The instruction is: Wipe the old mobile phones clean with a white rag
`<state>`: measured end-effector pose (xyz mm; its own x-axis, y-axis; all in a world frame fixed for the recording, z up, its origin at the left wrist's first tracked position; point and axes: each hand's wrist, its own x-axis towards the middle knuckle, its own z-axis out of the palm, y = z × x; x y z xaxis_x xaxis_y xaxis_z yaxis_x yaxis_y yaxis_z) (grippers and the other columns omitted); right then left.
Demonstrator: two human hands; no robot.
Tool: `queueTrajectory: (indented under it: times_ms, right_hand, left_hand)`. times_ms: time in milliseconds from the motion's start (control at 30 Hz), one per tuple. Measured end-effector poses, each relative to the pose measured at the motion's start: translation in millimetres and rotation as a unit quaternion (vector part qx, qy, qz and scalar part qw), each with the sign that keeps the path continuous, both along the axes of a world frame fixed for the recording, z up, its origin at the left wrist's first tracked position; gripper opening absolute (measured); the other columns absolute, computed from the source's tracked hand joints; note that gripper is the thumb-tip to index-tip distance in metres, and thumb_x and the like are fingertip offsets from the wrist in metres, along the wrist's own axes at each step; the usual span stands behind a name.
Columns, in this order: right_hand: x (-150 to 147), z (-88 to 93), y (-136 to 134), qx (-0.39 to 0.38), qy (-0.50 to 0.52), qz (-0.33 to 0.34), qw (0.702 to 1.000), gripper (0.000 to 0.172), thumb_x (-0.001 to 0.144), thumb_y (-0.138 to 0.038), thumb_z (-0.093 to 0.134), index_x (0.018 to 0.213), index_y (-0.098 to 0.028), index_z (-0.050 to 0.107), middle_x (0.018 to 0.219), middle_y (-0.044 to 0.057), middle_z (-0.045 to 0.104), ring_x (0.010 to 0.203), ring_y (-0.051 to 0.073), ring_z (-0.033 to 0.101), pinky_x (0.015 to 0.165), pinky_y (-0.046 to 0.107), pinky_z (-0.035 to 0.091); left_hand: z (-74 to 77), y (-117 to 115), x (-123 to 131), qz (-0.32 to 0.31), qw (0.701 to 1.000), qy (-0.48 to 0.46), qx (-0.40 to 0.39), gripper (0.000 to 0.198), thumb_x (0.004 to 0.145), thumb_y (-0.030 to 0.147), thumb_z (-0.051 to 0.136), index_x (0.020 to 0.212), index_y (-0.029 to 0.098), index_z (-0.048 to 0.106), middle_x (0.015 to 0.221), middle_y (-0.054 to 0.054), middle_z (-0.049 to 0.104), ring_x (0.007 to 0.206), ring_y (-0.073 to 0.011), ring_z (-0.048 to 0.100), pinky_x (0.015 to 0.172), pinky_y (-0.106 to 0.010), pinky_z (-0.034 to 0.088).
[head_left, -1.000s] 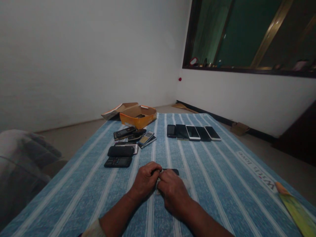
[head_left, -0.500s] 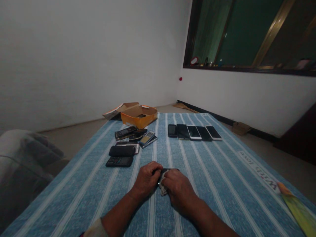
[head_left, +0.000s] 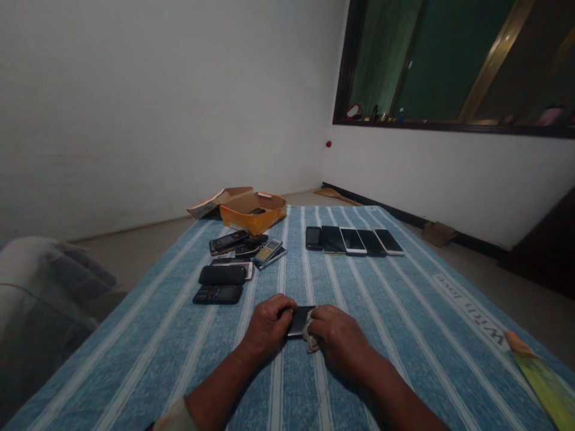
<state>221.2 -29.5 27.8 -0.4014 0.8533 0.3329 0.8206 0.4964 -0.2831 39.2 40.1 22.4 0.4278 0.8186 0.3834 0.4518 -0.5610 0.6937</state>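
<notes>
Just right of the left hand, which clamps its edge, dark phone shows more surface: right hand, closed round pale cloth, has slid outward, apparently mid-wipe.

Pale walls are rising from a beige floor, and dim light is falling over everything. At upper right, a dark-framed window is showing (its panes mostly deep green).

Both forearms angle inward and forward, the curled hands near each other but apart.
</notes>
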Motion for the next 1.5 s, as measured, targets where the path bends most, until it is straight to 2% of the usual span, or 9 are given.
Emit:
queueTrajectory:
  times_ms: [167, 567, 733, 900, 1067, 1333, 1500]
  right_hand:
    - [4, 0.1, 1, -0.007, -0.009, -0.009, 1.0, 0.021, 0.082, 0.001, 0.056, 0.079, -0.019, 0.063, 0.083, 0.001, 0.061, 0.083, 0.017, 0.052, 0.069, 0.026, 0.036]
    - [-34, -20.2, 13, 0.091, 0.007, 0.03, 0.995, 0.011, 0.08, -0.004, 0.062, 0.082, -0.014, 0.064, 0.086, 0.006, 0.062, 0.088, 0.021, 0.052, 0.077, 0.029, 0.04]
    - [-24, -11.8, 11, 0.04, 0.0, 0.036, 0.999, 0.013, 0.084, -0.005, 0.058, 0.083, -0.016, 0.065, 0.085, 0.004, 0.061, 0.087, 0.019, 0.052, 0.074, 0.028, 0.039]
    - [-8, -0.1, 6, -0.001, -0.009, 0.004, 1.0, 0.019, 0.084, -0.002, 0.054, 0.081, -0.018, 0.064, 0.085, 0.003, 0.061, 0.086, 0.018, 0.052, 0.074, 0.027, 0.038]
    - [-13, -5.5, 5, 0.022, -0.013, -0.015, 1.0, 0.019, 0.082, 0.0, 0.054, 0.079, -0.017, 0.063, 0.085, 0.004, 0.06, 0.085, 0.019, 0.051, 0.073, 0.028, 0.038]
    - [-37, -22.6, 10, 0.106, 0.009, 0.019, 0.994, 0.018, 0.08, -0.002, 0.055, 0.088, -0.015, 0.064, 0.09, 0.008, 0.061, 0.088, 0.022, 0.05, 0.078, 0.033, 0.04]
    - [-31, -17.8, 10, 0.082, 0.004, 0.031, 0.996, 0.013, 0.084, -0.006, 0.056, 0.086, -0.017, 0.063, 0.089, 0.006, 0.061, 0.089, 0.021, 0.051, 0.08, 0.032, 0.04]
  left_hand:
    - [2.4, 0, 0, -0.004, 1.0, 0.0, 0.004, 0.022, 0.077, 0.019, 0.044, 0.073, 0.019, 0.066, 0.072, -0.003, 0.068, 0.07, -0.018, 0.066, 0.069, -0.028, 0.049]
    - [0.4, 4, -1, 0.003, 1.0, -0.004, 0.014, 0.022, 0.079, 0.021, 0.046, 0.076, 0.02, 0.068, 0.073, -0.002, 0.069, 0.072, -0.0178, 0.067, 0.07, -0.028, 0.05]
    - [1.3, 3, -2, 0.006, 1.0, 0.002, 0.004, 0.022, 0.079, 0.021, 0.046, 0.076, 0.02, 0.068, 0.073, -0.002, 0.068, 0.072, -0.018, 0.067, 0.07, -0.028, 0.05]
    - [1.2, 2, -1, 0.006, 1.0, 0.004, 0.005, 0.021, 0.078, 0.02, 0.045, 0.073, 0.021, 0.066, 0.071, -0.001, 0.067, 0.07, -0.018, 0.065, 0.067, -0.027, 0.05]
    - [0.1, 3, 0, 0.005, 1.0, 0.004, 0.015, 0.021, 0.078, 0.019, 0.045, 0.072, 0.02, 0.066, 0.069, -0.001, 0.066, 0.07, -0.0184, 0.065, 0.067, -0.028, 0.05]
    - [0.5, 4, 0, 0.007, 1.0, 0.003, 0.013, 0.022, 0.078, 0.018, 0.047, 0.074, 0.02, 0.068, 0.074, -0.002, 0.069, 0.072, -0.0182, 0.067, 0.071, -0.029, 0.051]
    - [1.3, 3, 1, 0.009, 1.0, 0.0, 0.012, 0.022, 0.078, 0.019, 0.046, 0.074, 0.02, 0.068, 0.072, -0.001, 0.068, 0.071, -0.0176, 0.067, 0.069, -0.028, 0.051]
